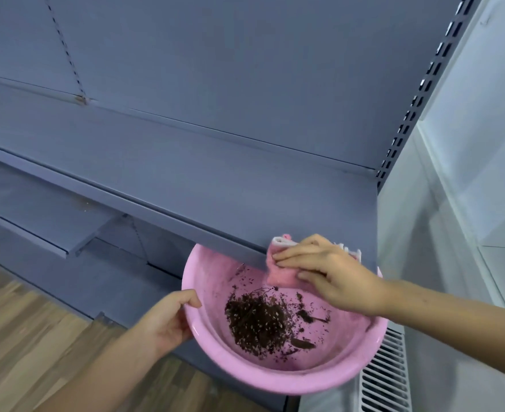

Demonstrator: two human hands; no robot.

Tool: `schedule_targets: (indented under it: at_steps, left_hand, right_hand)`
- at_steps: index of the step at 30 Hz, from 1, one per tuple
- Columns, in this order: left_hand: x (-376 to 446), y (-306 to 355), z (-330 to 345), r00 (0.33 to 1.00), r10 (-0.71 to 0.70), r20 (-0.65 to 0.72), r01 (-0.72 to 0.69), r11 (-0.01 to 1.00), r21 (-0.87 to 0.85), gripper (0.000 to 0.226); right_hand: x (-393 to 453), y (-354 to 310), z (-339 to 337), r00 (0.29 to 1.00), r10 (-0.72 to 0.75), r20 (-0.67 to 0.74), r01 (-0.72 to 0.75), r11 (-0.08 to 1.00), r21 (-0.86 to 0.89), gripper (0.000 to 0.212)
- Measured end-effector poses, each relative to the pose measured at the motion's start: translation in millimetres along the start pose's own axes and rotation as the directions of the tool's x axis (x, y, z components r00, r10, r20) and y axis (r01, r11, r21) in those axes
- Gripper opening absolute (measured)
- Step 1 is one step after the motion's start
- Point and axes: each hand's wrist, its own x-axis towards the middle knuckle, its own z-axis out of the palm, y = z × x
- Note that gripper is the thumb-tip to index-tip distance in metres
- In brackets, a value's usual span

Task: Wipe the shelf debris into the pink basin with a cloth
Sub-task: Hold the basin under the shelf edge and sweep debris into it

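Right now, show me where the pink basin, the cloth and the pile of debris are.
pink basin (278, 382), head view, on its near rim.
cloth (278, 276), head view, on its pink hanging end.
pile of debris (257, 322), head view, on the heap's middle.

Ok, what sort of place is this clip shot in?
Most likely a shop or stockroom being cleaned. The bare grey metal shelf is retail-style gondola shelving, with a slotted upright for adjustable brackets and more shelves below. A white vented unit stands beside it on wood-look flooring.
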Motion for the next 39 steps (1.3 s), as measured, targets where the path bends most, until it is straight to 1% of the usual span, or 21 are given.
schedule_targets:
  at_steps: [3,4,6,7,9,11,12,14,16,19,23,25,27,29,31,33,35,36,37,38,39]
  left_hand:
    - [-2.6,-2.5,-0.5,1.0,-0.008,0.006,0.008,1.0,-0.006,0.035]
    - [-3.0,-3.8,-0.6,1.0,-0.008,0.01,0.008,1.0,-0.009,0.035]
    - [-4.3,-6.1,-0.7,1.0,-0.008,0.028,0.009,1.0,-0.017,0.031]
    - [-5.3,-7.3,-0.8,0.999,-0.01,0.031,0.011,1.0,-0.02,0.029]
    - [-6.6,-10.2,-1.4,0.999,-0.02,0.042,0.021,0.999,-0.026,0.027]
    - [-8.9,-12.6,-1.6,0.998,-0.033,0.05,0.035,0.999,-0.034,0.026]
    - [-9.6,-13.4,-1.7,0.998,-0.039,0.052,0.042,0.998,-0.045,0.026]
    - [-10.9,-14.9,-2.2,0.998,-0.045,0.054,0.048,0.997,-0.063,0.026]
    - [-10.7,-16.0,-5.0,0.998,-0.04,0.053,0.044,0.996,-0.074,0.03]
    - [-7.7,-16.7,-10.2,0.998,-0.044,0.036,0.046,0.997,-0.067,0.042]
    - [-3.4,-16.5,-15.7,0.999,-0.042,0.021,0.044,0.996,-0.081,0.044]
    - [0.2,-16.8,-17.5,0.999,-0.04,0.021,0.042,0.996,-0.077,0.045]
    - [2.4,-15.8,-18.2,0.998,-0.046,0.031,0.048,0.997,-0.062,0.047]
    - [2.0,-14.3,-17.6,0.998,-0.048,0.045,0.05,0.998,-0.045,0.045]
    - [2.0,-13.3,-16.1,0.998,-0.041,0.056,0.043,0.999,-0.027,0.039]
    - [3.0,-12.7,-14.2,0.997,-0.041,0.064,0.043,0.999,-0.021,0.032]
    - [4.0,-12.1,-11.3,0.996,-0.054,0.065,0.055,0.998,-0.009,0.03]
    - [4.8,-12.3,-9.8,0.996,-0.061,0.062,0.061,0.998,-0.009,0.03]
    - [5.4,-12.8,-8.6,0.996,-0.067,0.062,0.067,0.998,-0.012,0.03]
    - [5.3,-13.7,-7.3,0.996,-0.071,0.061,0.072,0.997,-0.017,0.029]
    - [5.1,-14.8,-6.3,0.995,-0.074,0.06,0.075,0.997,-0.018,0.028]
  right_hand:
    - [9.8,18.6,-24.0,0.996,0.037,-0.078,-0.041,0.998,-0.046,0.03]
    - [19.3,32.1,-31.7,0.989,0.099,-0.11,-0.107,0.992,-0.069,0.027]
    - [43.5,73.8,-43.9,0.94,0.306,-0.151,-0.322,0.942,-0.096,0.025]
    - [56.4,100.2,-45.5,0.892,0.426,-0.15,-0.442,0.891,-0.098,0.026]
    - [81.3,145.0,-41.2,0.759,0.638,-0.132,-0.65,0.754,-0.096,0.03]
    - [106.3,167.6,-31.7,0.64,0.758,-0.126,-0.768,0.63,-0.114,0.037]
    - [121.2,170.7,-27.3,0.62,0.775,-0.124,-0.784,0.606,-0.136,0.038]
    - [152.7,161.1,-19.0,0.64,0.763,-0.096,-0.766,0.622,-0.16,0.044]
    - [180.5,143.4,-8.8,0.705,0.708,-0.043,-0.704,0.691,-0.16,0.051]
    - [209.6,117.8,12.0,0.821,0.571,0.021,-0.562,0.814,-0.148,0.039]
    - [194.6,59.1,26.4,0.947,0.321,0.002,-0.321,0.947,-0.027,0.029]
    - [165.5,24.8,29.4,0.977,0.213,0.022,-0.213,0.977,0.022,0.028]
    - [127.3,-1.1,27.2,0.986,0.158,0.05,-0.161,0.986,0.051,0.03]
    - [88.4,-13.8,20.3,0.995,0.075,0.063,-0.08,0.994,0.076,0.03]
    - [55.7,-16.6,7.1,0.991,0.009,0.132,-0.016,0.999,0.048,0.029]
    - [37.4,-7.5,-11.0,0.992,0.025,0.12,-0.026,1.0,0.007,0.029]
    - [35.6,13.7,-34.3,0.992,0.121,-0.022,-0.122,0.991,-0.056,0.029]
    - [38.6,28.1,-46.3,0.973,0.2,-0.113,-0.209,0.975,-0.079,0.032]
    - [41.6,43.3,-57.9,0.936,0.292,-0.198,-0.313,0.946,-0.084,0.036]
    - [42.2,61.6,-67.0,0.876,0.412,-0.25,-0.439,0.897,-0.059,0.04]
    - [40.1,81.0,-72.0,0.796,0.546,-0.261,-0.572,0.82,-0.03,0.041]
